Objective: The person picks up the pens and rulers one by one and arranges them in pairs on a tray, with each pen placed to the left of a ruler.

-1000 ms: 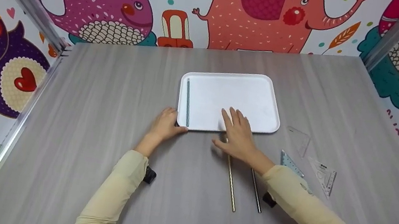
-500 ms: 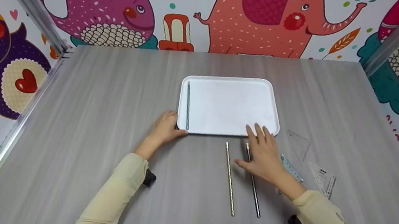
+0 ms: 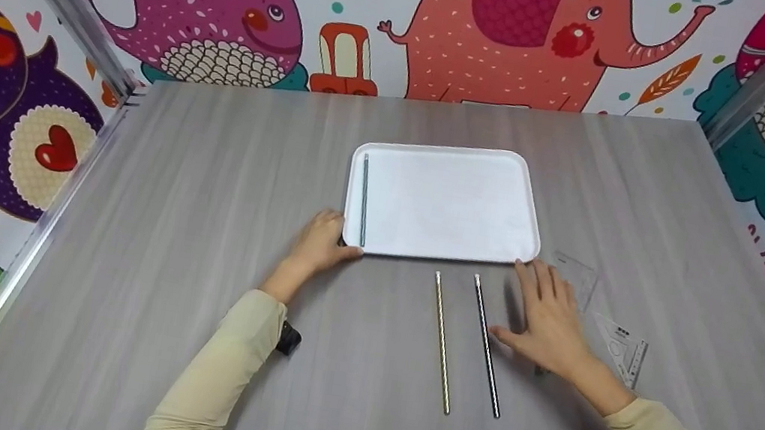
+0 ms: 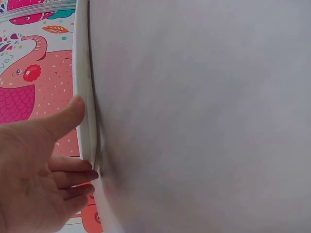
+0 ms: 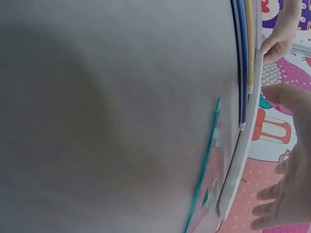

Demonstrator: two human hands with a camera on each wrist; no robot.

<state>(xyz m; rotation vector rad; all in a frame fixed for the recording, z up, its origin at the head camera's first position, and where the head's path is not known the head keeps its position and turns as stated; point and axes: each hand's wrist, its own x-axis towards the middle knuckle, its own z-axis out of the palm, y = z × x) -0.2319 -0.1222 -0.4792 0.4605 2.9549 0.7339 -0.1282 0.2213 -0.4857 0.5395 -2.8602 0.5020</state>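
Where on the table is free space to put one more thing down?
Inside the tray, all to the right of its one straw, is bare. The table left of the tray is bare too. Crowded: between the dark straw and the set squares, under the right hand.

Bright even light; wrist views blurred, perhaps defocused.
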